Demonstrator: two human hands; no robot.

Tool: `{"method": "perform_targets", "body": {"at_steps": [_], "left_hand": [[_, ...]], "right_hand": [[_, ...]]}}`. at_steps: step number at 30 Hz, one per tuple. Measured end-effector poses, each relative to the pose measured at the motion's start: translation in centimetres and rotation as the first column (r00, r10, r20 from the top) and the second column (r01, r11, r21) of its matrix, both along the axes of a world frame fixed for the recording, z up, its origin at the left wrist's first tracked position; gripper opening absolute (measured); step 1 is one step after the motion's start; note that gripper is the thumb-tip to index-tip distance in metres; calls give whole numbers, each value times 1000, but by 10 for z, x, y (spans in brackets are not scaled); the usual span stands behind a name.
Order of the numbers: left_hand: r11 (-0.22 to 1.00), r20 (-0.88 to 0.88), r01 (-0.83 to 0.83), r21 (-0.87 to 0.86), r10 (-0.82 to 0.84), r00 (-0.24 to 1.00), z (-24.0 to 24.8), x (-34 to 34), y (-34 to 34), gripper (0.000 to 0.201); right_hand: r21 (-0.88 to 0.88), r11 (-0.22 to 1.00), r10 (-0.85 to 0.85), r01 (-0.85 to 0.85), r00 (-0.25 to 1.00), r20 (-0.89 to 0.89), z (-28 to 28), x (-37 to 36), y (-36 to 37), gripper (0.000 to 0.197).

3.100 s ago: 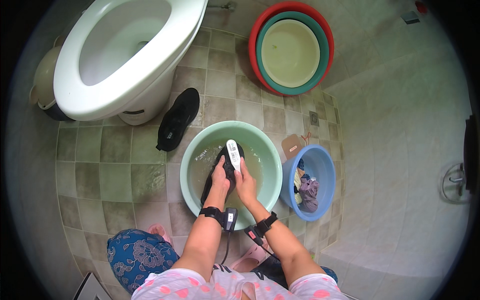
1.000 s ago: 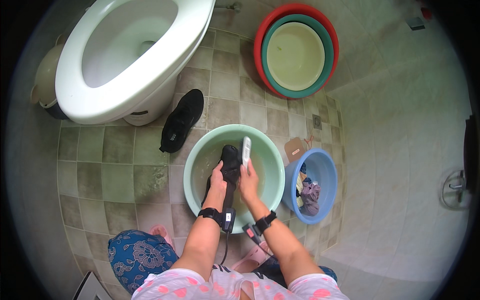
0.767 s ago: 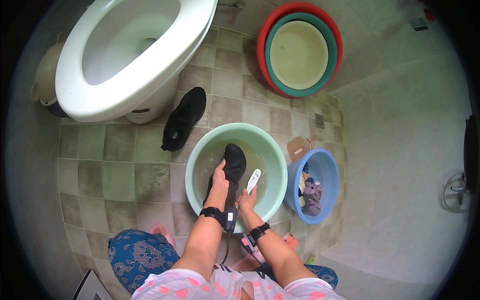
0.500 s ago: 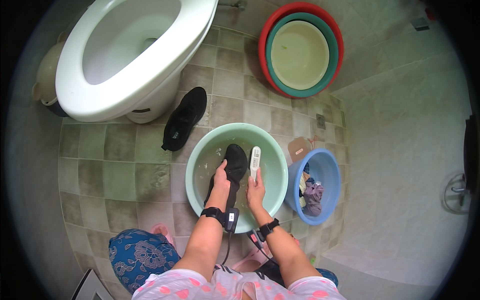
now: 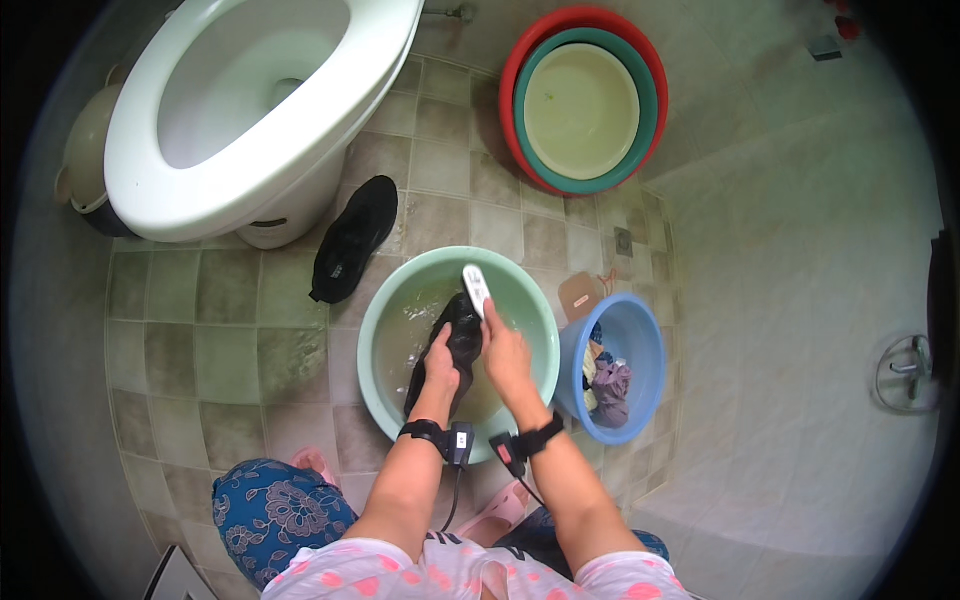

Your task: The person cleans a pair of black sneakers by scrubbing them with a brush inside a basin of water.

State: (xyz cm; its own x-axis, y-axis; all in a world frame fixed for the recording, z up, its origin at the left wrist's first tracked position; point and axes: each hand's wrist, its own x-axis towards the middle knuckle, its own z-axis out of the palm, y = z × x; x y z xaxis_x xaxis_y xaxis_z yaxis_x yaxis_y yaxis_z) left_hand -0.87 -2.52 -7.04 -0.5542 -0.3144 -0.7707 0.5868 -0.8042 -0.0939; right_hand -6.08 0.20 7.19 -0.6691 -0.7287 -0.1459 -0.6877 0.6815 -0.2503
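Observation:
My left hand (image 5: 441, 366) is closed around a wet black shoe (image 5: 463, 343), holding it over the murky water in a pale green basin (image 5: 368, 340). In my right hand (image 5: 508, 358) is a white scrub brush (image 5: 477, 287), gripped by its lower end. The brush lies at the shoe's far end, close to or against it; its bristles are hidden. A second black shoe (image 5: 355, 240) rests on the tiles, left of the basin and beside the toilet base.
To the basin's right stands a blue bucket (image 5: 655, 365) with crumpled clothes (image 5: 610, 388). Nested red, teal and cream basins (image 5: 582, 110) sit at the back. A white toilet (image 5: 140, 180) fills the far left. Pink slippers (image 5: 500, 510) are on my feet. A shower tap (image 5: 905, 370) is on the right wall.
The brush has moved left, from beside the shoe to its far end, and now tilts left. My right hand came across with it. My left hand keeps hold of the shoe.

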Motion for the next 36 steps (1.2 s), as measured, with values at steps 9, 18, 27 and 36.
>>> {"method": "perform_targets", "body": {"at_steps": [9, 18, 27, 36], "left_hand": [[997, 49, 78, -1, -78, 996, 35, 5, -3, 29], [999, 18, 28, 34, -29, 999, 14, 7, -1, 35], [998, 113, 62, 3, -61, 992, 35, -1, 4, 39], [985, 271, 36, -166, 11, 963, 39, 14, -12, 68]], "right_hand": [[67, 995, -79, 73, 993, 90, 1, 31, 18, 43], [112, 987, -128, 119, 988, 83, 3, 44, 25, 47], [27, 989, -147, 145, 988, 56, -18, 12, 12, 44], [-21, 593, -650, 805, 494, 577, -112, 46, 80, 56]]}}
